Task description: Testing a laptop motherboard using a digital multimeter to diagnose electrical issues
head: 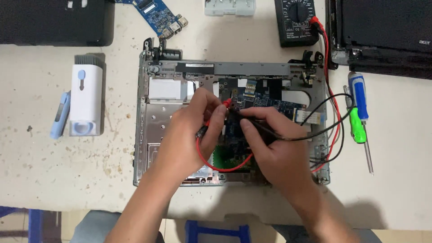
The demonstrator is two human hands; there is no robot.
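**Two probes on a laptop board**

Nearest the camera, both forearms reached up over the table (45, 171) edge. The left hand (189, 135) had its grip pinched around the red probe (218, 112), whose tip touched the blue motherboard (265, 102). The right hand (274, 148) had its grip pinched on the black probe (252, 123), laid almost flat and pointing left toward the same spot, just beside the red tip. The board sat inside an opened grey laptop chassis (148, 135) in the middle of the table. Red and black leads (335, 130) looped off the right side of the chassis. Right of it lay a green-handled screwdriver (357, 126) and a blue-handled one (359, 94); to the left stood a white cleaning kit (85, 99). Farther back, the leads ran up to a black multimeter (297, 20), with a loose blue circuit board (157, 15) at the far edge.
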